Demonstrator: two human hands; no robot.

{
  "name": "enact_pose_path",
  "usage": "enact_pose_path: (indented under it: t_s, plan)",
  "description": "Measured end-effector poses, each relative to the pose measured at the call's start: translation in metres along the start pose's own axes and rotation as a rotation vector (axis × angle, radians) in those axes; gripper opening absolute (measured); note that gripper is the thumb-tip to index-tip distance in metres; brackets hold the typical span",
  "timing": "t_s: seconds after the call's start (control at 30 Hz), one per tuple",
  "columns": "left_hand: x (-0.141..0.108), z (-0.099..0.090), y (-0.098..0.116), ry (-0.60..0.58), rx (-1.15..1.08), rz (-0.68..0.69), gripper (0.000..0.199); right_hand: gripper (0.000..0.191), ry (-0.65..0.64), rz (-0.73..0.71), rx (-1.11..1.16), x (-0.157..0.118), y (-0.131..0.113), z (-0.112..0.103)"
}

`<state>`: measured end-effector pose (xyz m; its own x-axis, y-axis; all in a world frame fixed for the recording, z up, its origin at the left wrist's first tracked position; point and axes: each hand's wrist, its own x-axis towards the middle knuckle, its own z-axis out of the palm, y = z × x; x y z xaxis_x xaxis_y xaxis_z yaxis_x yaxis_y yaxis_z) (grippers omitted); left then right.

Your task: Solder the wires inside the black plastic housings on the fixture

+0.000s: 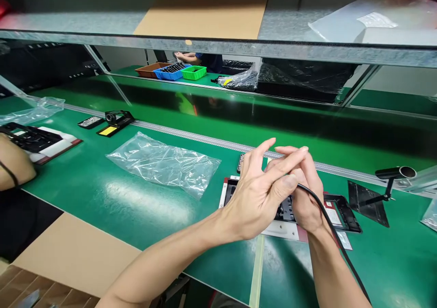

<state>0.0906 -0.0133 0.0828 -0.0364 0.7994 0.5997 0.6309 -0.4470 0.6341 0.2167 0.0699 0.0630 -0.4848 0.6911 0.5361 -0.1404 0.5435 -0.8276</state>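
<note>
My left hand (261, 194) and my right hand (307, 198) meet above a black device frame (288, 210) on a white and red base. A black cable (324, 212) starts at my left thumb and runs down across my right wrist. The left thumb and forefinger close on the cable's upper end. My right fingers curl in behind the left ones, and what lies inside them is hidden. Just right of the hands rests a black tray-like cover (346, 214) with a white label. A small speckled black plate (241, 163) shows behind the left hand.
A clear plastic bag (167, 162) lies left of my hands. A tube on a stand (389, 185) is at the right. Another person's arm (15, 164) is beside a similar frame (34, 139) at far left. An overhead shelf (218, 47) spans the bench, with bins (194, 73) beyond.
</note>
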Motion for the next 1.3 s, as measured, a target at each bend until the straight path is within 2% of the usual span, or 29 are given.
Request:
enact_pose_path:
  t_s: [0.1, 0.23, 0.4, 0.5, 0.6, 0.7, 0.9, 1.0, 1.13, 1.3]
  plan:
    - [0.002, 0.001, 0.000, 0.052, 0.105, 0.029, 0.041, 0.038, -0.071, 0.008, 0.013, -0.004, 0.003, 0.001]
    - [0.004, 0.000, 0.002, 0.081, 0.194, 0.068, 0.040, 0.033, -0.049, -0.001, 0.119, -0.007, 0.004, 0.002]
    - [0.006, -0.008, 0.006, 0.083, 0.177, 0.101, 0.042, 0.035, -0.032, 0.027, 0.180, -0.009, -0.002, 0.008]
    - [0.007, -0.014, 0.001, 0.194, 0.120, 0.116, 0.045, 0.035, -0.047, 0.026, 0.225, -0.009, -0.002, 0.011]
    - [0.009, -0.019, -0.017, 0.339, 0.083, 0.083, 0.047, 0.036, -0.092, -0.084, 0.312, -0.005, 0.000, 0.013]
    - [0.008, -0.019, -0.045, 0.428, 0.057, -0.028, 0.044, 0.030, -0.095, -0.154, 0.363, 0.000, -0.002, 0.014]
    - [-0.005, -0.007, -0.097, 0.456, 0.052, -0.195, 0.037, 0.038, -0.145, -0.046, 0.332, 0.004, -0.016, 0.008]
    - [-0.014, -0.001, -0.115, 0.439, 0.002, -0.225, 0.036, 0.036, -0.201, 0.082, 0.359, 0.008, -0.023, 0.003]
    - [-0.022, 0.003, -0.125, 0.406, -0.092, -0.232, 0.035, 0.032, -0.154, 0.170, 0.410, 0.016, -0.028, 0.004]
    - [-0.029, 0.007, -0.119, 0.341, -0.166, -0.208, 0.033, 0.036, -0.074, 0.192, 0.373, 0.019, -0.031, 0.009]
